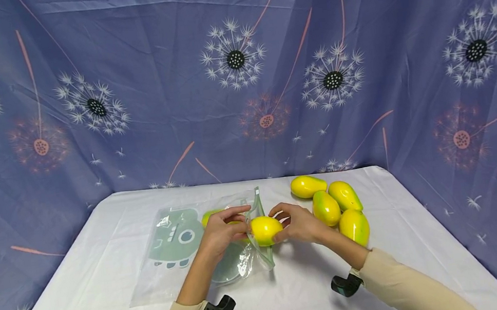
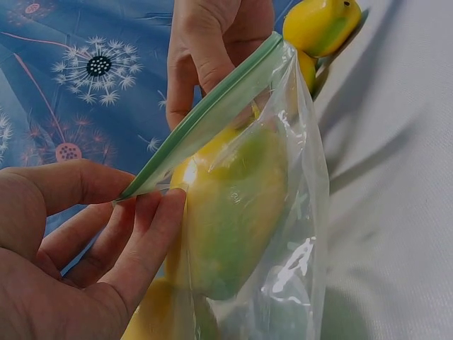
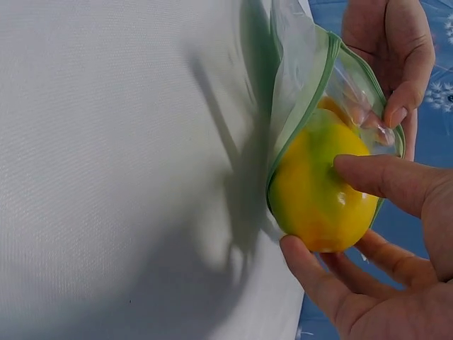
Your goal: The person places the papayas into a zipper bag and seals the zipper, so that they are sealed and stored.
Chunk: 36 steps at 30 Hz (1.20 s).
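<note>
A glossy yellow-green mango (image 1: pixel 266 230) sits in the mouth of a clear zip bag (image 1: pixel 150 286) with a green dinosaur print. My right hand (image 1: pixel 302 224) holds this mango from the right; the right wrist view shows the thumb on its upper side and fingers beneath. With thumb and fingers, my left hand (image 1: pixel 220 235) pinches the bag's green zip edge (image 2: pixel 205 110), keeping the opening parted. Further inside the bag lies another mango (image 2: pixel 150 312), partly hidden behind the left hand in the head view.
Several loose mangoes (image 1: pixel 326 208) lie grouped to the right of the right hand on the white-covered table (image 1: pixel 405 260). A blue dandelion-print curtain (image 1: pixel 177 107) hangs behind the table and along its sides. Each wrist wears a black device (image 1: pixel 347 285).
</note>
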Motion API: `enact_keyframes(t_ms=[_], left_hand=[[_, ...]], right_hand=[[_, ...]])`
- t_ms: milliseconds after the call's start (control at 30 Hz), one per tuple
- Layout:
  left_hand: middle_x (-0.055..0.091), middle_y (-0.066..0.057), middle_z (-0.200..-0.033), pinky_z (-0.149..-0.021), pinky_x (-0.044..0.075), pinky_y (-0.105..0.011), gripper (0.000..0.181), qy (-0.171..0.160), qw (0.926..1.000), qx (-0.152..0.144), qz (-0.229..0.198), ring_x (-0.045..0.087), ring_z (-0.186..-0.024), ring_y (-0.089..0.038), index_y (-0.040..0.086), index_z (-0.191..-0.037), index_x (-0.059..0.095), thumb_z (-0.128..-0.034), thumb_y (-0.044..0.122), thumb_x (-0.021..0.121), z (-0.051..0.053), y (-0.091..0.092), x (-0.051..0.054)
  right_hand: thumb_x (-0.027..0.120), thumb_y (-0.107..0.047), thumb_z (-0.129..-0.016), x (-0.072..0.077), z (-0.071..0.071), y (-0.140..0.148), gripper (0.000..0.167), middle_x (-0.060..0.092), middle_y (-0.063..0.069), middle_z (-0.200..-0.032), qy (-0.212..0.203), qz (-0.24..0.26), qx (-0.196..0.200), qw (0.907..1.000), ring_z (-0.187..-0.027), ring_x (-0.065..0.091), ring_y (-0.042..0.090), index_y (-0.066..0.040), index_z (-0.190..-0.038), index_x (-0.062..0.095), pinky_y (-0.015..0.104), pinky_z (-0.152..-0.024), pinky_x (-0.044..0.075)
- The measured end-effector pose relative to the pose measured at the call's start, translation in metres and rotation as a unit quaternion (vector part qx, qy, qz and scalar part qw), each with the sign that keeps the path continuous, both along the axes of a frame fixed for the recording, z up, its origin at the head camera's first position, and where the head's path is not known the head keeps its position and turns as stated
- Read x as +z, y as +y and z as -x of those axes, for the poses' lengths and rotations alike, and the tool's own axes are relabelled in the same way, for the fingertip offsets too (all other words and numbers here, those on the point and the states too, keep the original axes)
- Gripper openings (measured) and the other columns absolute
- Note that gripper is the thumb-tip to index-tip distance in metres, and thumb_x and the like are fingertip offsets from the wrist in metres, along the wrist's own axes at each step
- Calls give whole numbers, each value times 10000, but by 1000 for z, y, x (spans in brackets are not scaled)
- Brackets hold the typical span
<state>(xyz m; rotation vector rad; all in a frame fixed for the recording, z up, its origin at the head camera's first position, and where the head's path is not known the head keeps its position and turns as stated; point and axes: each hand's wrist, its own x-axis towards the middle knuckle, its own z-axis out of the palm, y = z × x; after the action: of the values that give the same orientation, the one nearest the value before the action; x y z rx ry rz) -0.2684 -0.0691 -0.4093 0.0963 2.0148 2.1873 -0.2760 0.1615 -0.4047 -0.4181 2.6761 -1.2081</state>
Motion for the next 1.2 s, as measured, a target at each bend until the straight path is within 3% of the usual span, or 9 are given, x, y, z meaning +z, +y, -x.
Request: enact_keyframes(t_ms=[300, 600, 800, 1200], left_hand=[[665, -134, -966, -736, 645, -356, 491, -71, 9999, -110, -36, 686, -733, -192, -19, -1271, 688, -789, -99, 731, 2, 1, -1], [655, -123, -955, -734, 645, -353, 508, -54, 9999, -97, -86, 689, -728, -191, -40, -1294, 665, -794, -100, 727, 2, 0, 0], [659, -128, -954, -735, 645, -355, 508, -58, 9999, -113, -77, 684, -711, -204, -31, -1293, 669, -792, -98, 724, 1, 0, 0], [673, -128, -952, -736, 644, -349, 482, 3, 9999, -130, -76, 683, -704, -200, -1, -1268, 695, -797, -99, 712, 1, -1, -1]], right_hand=[[896, -203, -714, -1, 1, -3, 572, 713, 60, -1073, -46, 63, 3, 10000, -974, 651, 197, -192, -1247, 688, 399, -875, 568], [886, -182, -725, -4, 4, -10, 552, 730, 67, -1094, 14, 327, -69, 9994, -1017, 678, 233, -127, -1238, 686, 384, -885, 581], [877, -170, -734, -6, 5, -14, 481, 729, 57, -983, 8, 415, -148, 9990, -899, 664, 169, -101, -1179, 709, 296, -770, 565], [874, -170, -768, -13, 5, -19, 397, 743, 55, -898, -171, 606, -145, 9979, -757, 676, 152, -119, -1134, 731, 264, -669, 562]])
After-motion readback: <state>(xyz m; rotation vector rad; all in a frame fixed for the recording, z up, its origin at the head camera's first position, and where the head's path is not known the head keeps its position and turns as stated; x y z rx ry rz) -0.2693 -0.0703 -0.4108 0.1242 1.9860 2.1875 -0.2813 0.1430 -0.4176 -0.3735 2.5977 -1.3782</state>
